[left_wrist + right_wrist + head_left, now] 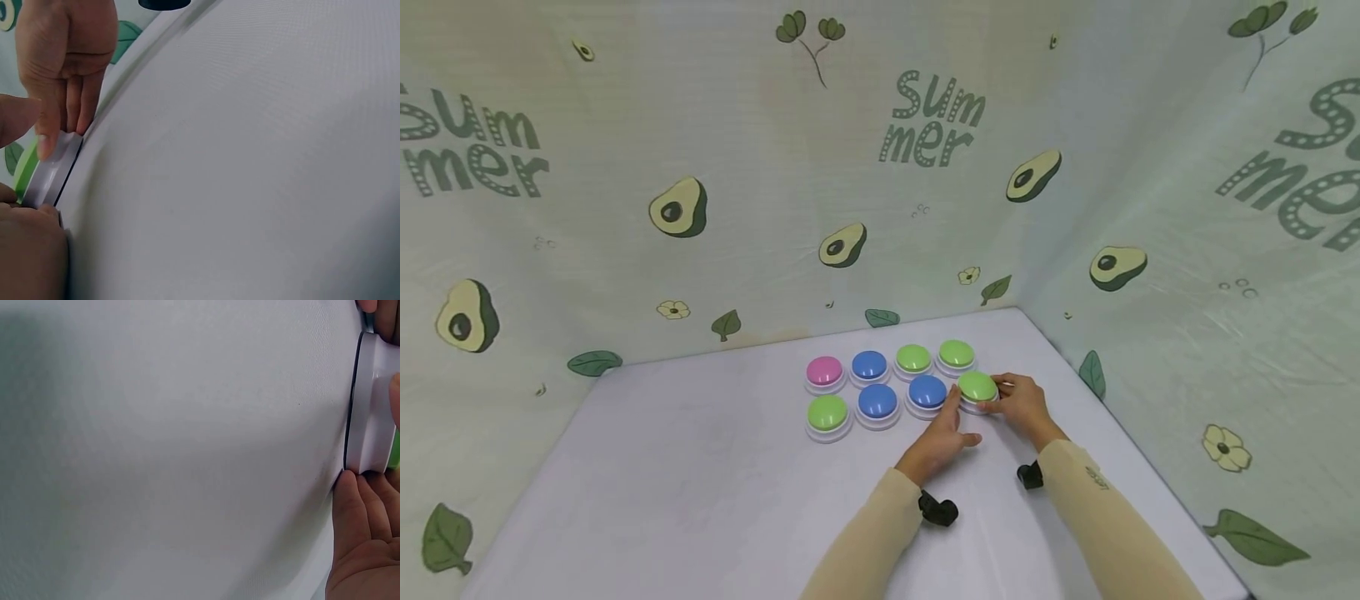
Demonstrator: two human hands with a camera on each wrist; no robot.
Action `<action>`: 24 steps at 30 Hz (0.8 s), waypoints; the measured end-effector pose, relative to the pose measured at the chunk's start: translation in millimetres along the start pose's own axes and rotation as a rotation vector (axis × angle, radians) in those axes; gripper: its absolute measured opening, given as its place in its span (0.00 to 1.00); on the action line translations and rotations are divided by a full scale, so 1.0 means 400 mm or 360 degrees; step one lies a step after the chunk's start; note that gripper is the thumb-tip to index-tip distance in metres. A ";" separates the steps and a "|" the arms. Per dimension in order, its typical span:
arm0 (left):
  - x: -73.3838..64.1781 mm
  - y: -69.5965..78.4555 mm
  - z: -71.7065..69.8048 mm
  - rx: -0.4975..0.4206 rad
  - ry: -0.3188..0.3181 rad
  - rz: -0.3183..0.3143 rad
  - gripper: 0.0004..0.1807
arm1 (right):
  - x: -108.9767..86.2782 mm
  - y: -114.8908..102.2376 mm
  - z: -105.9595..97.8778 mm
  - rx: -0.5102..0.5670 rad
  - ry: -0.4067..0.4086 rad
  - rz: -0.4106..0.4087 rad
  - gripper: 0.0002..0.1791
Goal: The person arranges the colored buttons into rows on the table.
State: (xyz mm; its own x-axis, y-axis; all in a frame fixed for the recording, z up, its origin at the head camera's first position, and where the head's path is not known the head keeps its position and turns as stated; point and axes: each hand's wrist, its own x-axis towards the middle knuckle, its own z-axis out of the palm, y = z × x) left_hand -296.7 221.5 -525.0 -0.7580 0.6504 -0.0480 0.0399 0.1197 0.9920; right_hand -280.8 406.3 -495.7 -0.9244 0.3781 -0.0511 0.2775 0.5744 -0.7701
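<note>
At the right end of the front row sits a green dome push button on a white round base. My right hand grips its right side, thumb against the front of the base and fingers round the side, also seen in the left wrist view, where the right hand reaches down to the white base. On the button's other side, the extended fingers of my left hand touch the base, its thumb held apart. The left hand's palm shows in the right wrist view. A blue button stands just left of these fingers.
Further buttons form two rows: pink, blue and two green behind, with another blue and a green one in front. They stand on a white table bordered by a printed curtain at the back and right.
</note>
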 end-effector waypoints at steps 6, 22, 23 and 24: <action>-0.003 0.008 -0.001 -0.0012 0.0001 0.0030 0.54 | 0.003 -0.003 -0.007 -0.0007 0.0004 -0.0007 0.38; -0.047 0.006 0.003 0.0038 0.0033 -0.0011 0.51 | -0.026 0.000 0.002 -0.0033 0.0006 0.0027 0.38; -0.049 0.002 0.003 0.0037 0.0043 -0.0005 0.50 | -0.029 0.000 0.002 -0.0027 0.0003 0.0029 0.38; -0.051 -0.002 0.003 0.0028 0.0048 0.0004 0.49 | -0.030 0.000 0.002 -0.0024 -0.0002 0.0026 0.38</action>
State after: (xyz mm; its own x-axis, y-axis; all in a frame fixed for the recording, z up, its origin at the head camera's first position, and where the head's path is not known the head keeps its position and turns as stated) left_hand -280.5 208.9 -524.9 -0.7772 0.6279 -0.0416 0.0533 0.1315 0.9899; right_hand -269.9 401.1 -495.6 -0.9200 0.3865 -0.0647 0.2966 0.5789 -0.7595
